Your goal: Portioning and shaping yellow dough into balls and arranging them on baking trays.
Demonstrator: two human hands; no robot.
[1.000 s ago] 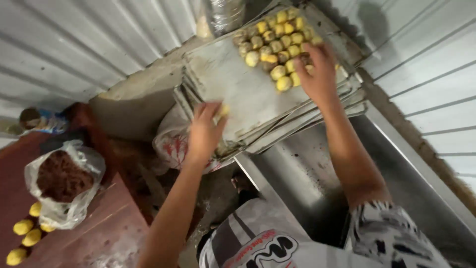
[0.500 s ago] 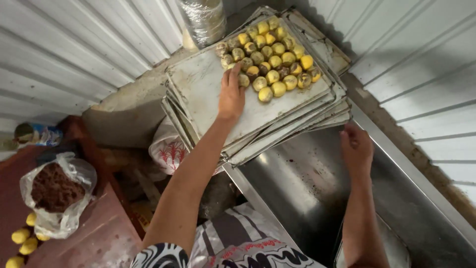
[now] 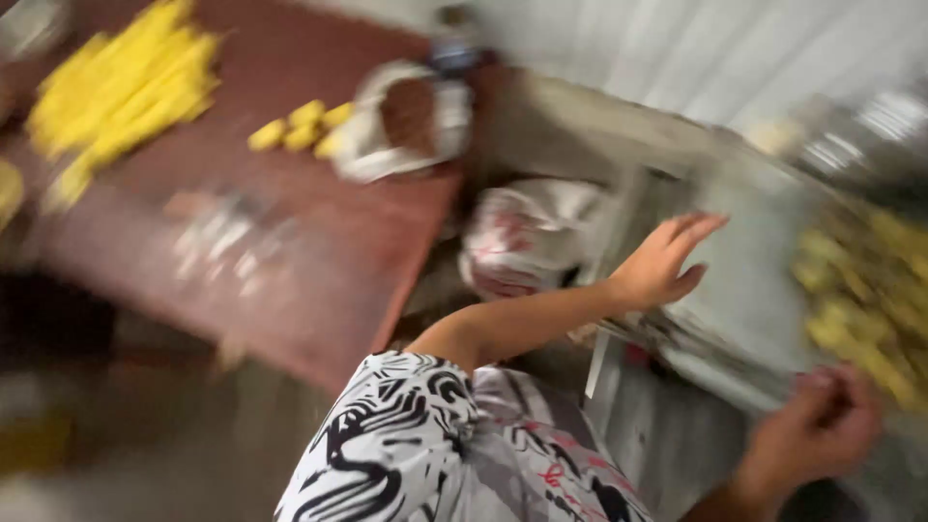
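Left hand (image 3: pixel 662 263) open, fingers spread on tray (image 3: pixel 749 290); right hand (image 3: pixel 817 430) curled at tray edge.

Heavy motion blur across the whole view, soft even light, yellow pieces (image 3: pixel 116 92) smeared into streaks, metal tray (image 3: pixel 744 290) hazy, dim lower left corner, pale glare upper right.

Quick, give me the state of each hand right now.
Left hand: open, fingers spread, over the grey metal baking tray; contact too blurred to tell.
Right hand: fingers curled at the tray's near edge; grip cannot be told.
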